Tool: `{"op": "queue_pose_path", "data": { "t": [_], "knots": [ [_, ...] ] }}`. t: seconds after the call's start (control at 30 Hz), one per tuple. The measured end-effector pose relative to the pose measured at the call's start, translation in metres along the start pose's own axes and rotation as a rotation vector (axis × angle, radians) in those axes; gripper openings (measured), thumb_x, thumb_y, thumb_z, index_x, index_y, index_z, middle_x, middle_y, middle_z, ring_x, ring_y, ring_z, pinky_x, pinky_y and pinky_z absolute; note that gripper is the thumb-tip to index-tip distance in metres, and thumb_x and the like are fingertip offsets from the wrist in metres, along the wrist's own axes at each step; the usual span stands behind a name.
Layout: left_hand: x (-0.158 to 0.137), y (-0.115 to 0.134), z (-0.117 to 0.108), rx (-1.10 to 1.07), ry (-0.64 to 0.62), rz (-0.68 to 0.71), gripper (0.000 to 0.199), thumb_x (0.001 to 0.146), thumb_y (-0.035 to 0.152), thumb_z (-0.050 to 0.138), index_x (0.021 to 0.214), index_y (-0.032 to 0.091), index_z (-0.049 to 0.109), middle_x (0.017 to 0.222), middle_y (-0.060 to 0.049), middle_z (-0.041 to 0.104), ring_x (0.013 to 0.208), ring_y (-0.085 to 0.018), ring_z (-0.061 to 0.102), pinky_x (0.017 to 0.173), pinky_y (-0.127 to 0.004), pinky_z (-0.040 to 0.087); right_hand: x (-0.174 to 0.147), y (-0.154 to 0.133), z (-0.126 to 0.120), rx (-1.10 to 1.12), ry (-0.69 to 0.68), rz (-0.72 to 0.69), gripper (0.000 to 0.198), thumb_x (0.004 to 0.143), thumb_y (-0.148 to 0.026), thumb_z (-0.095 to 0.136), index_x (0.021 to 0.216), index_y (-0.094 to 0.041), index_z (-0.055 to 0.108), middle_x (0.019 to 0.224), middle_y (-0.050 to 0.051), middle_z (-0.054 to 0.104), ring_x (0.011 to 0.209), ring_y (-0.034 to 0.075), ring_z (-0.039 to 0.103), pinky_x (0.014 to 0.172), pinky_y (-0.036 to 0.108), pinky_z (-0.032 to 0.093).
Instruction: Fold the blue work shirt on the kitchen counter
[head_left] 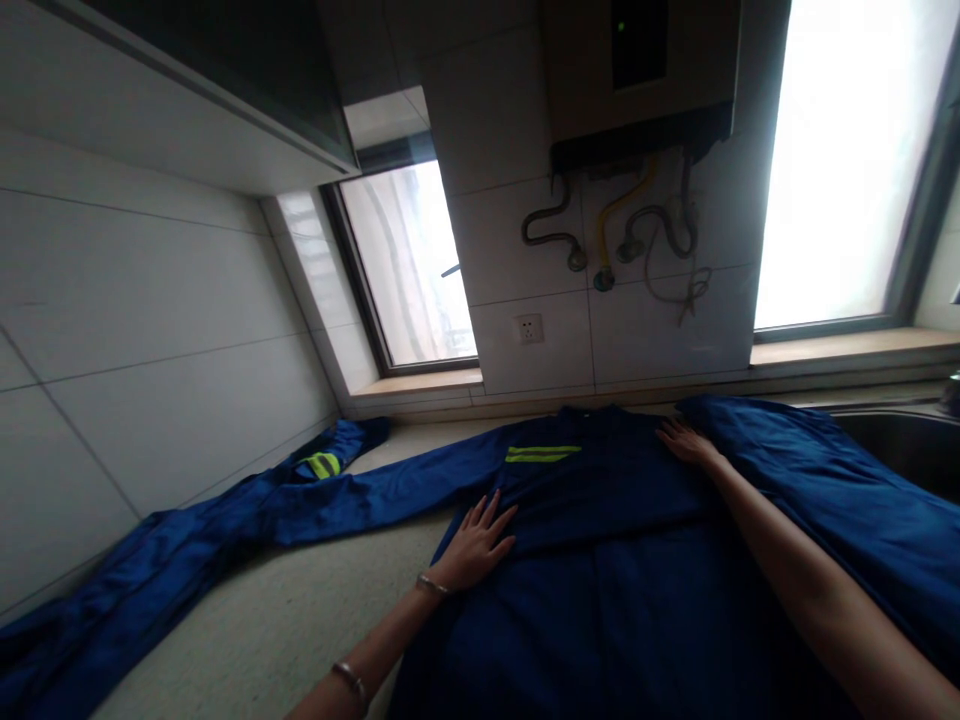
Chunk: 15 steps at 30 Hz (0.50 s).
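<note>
A dark blue work jacket [600, 500] lies spread flat, its collar toward the wall and a yellow-green reflective strip across one side of the chest. My left hand [478, 545] rests on the jacket's left part with fingers spread. Near the collar on the right, my right hand [688, 443] lies flat on the cloth, fingers stretched out. One sleeve [405, 485] reaches left over the counter. More blue cloth [810, 470] lies beyond my right arm. A blue garment [172, 550] with a reflective band stretches along the left wall.
The pale countertop [300, 610] runs along the tiled wall. At the right edge is a dark sink [900, 440]. Above hangs a water heater [645, 70] with hoses; a socket [529, 328] sits below. Two windows flank it, and a cabinet [187, 90] overhangs the left.
</note>
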<state>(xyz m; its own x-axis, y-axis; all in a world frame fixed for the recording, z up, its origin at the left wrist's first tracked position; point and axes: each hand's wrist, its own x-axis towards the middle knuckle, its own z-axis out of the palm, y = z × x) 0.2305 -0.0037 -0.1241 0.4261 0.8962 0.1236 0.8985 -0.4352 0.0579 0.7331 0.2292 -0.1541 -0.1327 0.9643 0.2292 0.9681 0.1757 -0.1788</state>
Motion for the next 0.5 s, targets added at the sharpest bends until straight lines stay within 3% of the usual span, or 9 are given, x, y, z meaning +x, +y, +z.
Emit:
{"op": "queue_pose_path", "data": {
  "t": [0.1, 0.3, 0.4, 0.5],
  "knots": [
    [0.0, 0.002, -0.001, 0.003, 0.0, -0.005, 0.057, 0.091, 0.056, 0.028, 0.143, 0.034, 0.021, 0.153, -0.004, 0.005, 0.138, -0.031, 0.011, 0.109, -0.051, 0.02, 0.0, 0.0, -0.002, 0.005, -0.039, 0.011, 0.063, 0.088, -0.057, 0.019, 0.135, -0.022, 0.043, 0.143, 0.01, 0.034, 0.132, 0.031, 0.029, 0.106, 0.051, 0.022],
    [0.001, 0.0, 0.002, 0.019, 0.013, 0.002, 0.057, 0.091, 0.056, 0.029, 0.143, 0.033, 0.023, 0.153, -0.004, 0.006, 0.138, -0.032, 0.01, 0.109, -0.052, 0.02, -0.005, -0.022, -0.008, -0.064, 0.108, -0.067, 0.07, 0.087, -0.058, 0.021, 0.136, -0.012, 0.039, 0.144, 0.015, 0.032, 0.134, 0.029, 0.026, 0.108, 0.05, 0.019],
    [0.001, 0.001, 0.0, 0.041, 0.051, 0.029, 0.056, 0.092, 0.053, 0.03, 0.142, 0.029, 0.026, 0.152, -0.004, 0.007, 0.138, -0.03, 0.009, 0.109, -0.05, 0.022, -0.019, -0.033, -0.003, -0.03, 0.049, -0.204, 0.073, 0.086, -0.061, 0.021, 0.139, -0.014, 0.035, 0.148, 0.011, 0.024, 0.136, 0.026, 0.021, 0.11, 0.045, 0.019],
    [0.0, 0.008, -0.007, 0.077, 0.1, 0.107, 0.054, 0.094, 0.045, 0.031, 0.143, 0.026, 0.024, 0.152, -0.003, 0.009, 0.139, -0.026, 0.007, 0.111, -0.046, 0.02, -0.038, -0.036, 0.006, 0.006, -0.066, -0.257, 0.072, 0.086, -0.064, 0.021, 0.141, -0.019, 0.034, 0.148, 0.008, 0.023, 0.136, 0.025, 0.022, 0.11, 0.044, 0.018]
  ]
}}
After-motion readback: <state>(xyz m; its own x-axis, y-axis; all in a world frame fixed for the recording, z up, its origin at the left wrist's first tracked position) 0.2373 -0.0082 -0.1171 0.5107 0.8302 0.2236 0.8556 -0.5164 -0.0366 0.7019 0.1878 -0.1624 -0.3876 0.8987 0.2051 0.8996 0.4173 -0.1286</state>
